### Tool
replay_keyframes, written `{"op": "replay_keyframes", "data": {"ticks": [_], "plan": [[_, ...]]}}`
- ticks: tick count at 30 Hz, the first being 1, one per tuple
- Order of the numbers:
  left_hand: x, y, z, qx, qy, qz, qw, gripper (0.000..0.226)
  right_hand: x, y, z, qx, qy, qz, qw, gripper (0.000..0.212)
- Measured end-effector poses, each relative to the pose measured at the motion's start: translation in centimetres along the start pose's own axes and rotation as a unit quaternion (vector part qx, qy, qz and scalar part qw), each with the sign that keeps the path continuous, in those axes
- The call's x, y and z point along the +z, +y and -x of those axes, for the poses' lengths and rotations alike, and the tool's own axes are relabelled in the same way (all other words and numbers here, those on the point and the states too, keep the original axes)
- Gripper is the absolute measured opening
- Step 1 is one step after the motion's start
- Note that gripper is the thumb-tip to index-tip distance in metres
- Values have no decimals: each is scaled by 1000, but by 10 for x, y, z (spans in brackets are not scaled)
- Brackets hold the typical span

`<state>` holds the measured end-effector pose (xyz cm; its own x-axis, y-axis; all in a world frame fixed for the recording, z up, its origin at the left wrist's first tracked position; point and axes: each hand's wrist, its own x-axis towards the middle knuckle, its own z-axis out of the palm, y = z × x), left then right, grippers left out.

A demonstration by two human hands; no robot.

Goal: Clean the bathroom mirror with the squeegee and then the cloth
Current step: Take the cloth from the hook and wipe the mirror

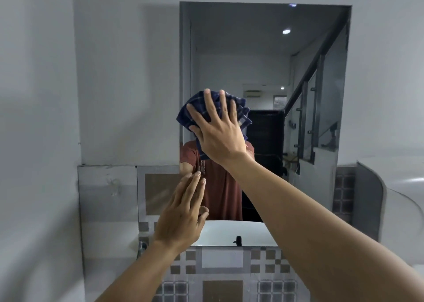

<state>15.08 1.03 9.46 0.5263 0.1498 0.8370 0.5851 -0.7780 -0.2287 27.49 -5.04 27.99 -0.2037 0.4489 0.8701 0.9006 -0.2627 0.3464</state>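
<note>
Pressing the cloth (242, 114) flat on the middle of the mirror (252, 60), we spread our right grip (220, 136), released, to cover a wide patch, while our left grip (183, 214), released too, touches the glass lower down, likely to steady us.

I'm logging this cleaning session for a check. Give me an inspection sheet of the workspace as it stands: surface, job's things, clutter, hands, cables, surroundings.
Surface: mirror upright on the wall, reflecting the person, a staircase and a ceiling light.
Job's things: blue checked cloth bunched against the mirror's left-middle; squeegee not in view.
Clutter: nothing seen.
Grippers: right hand presses the cloth to the glass, fingers straight and spread; left hand has straight fingers at the mirror's lower left, contact unclear.
Cables: nothing seen.
Surroundings: grey wall; checkered tiles below the mirror.
</note>
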Motion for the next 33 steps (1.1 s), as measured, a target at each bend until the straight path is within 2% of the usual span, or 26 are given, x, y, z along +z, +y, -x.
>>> {"op": "replay_keyframes", "data": {"ticks": [7, 11, 13, 19, 22, 27, 33], "plan": [[2, 3, -6, 8, -15, 15, 1000, 80, 7, 5, 15, -113, -34, 12, 993, 52], [2, 1, -7, 27, -4, 25, 999, 83, 9, 13, 43, -132, -42, 13, 990, 55], [1, 1, -6, 28, 4, 27, 999, 81, 11, 17, 61, -114, -34, 8, 993, 55], [-3, 0, -10, 9, -3, 26, 1000, 53, 11, 39, 108, -36, -45, 12, 998, 55], [-19, -2, -32, 5, 35, 43, 998, 47, 7, 52, 118, -22, -57, 18, 998, 52], [-48, -9, -89, 2, 79, 16, 997, 54, 1, 74, 127, 40, -68, 12, 997, 52], [-63, -12, -128, 43, 39, -38, 998, 70, -10, 105, 136, 97, -47, 1, 994, 55]]}}
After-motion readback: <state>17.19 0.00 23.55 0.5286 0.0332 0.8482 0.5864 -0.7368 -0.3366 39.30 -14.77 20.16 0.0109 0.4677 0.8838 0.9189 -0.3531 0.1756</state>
